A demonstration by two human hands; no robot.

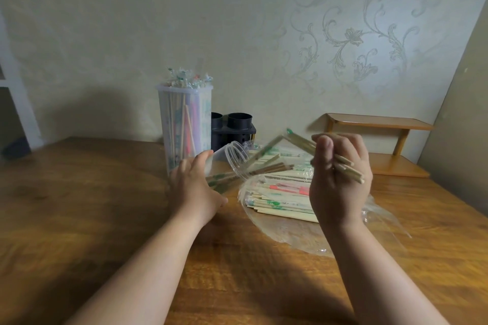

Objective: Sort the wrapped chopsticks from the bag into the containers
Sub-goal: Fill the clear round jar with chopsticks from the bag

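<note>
Patterned wallpaper is seen behind a wooden table [237, 277], on which a clear bag [286, 236] of wrapped chopsticks [285, 199] is spread. A tilted clear jar [233, 157] is gripped by the left hand [194, 185] before a tall filled container [184, 124]. A bundle [301, 143] is clenched in the right hand [340, 185] above the bag.

Left hand [194, 185] cupped, right hand [338, 177] raised, fisted.

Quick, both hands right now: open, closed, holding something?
Left hand: closed round the tilted clear jar.
Right hand: closed on a bundle of wrapped chopsticks.
</note>
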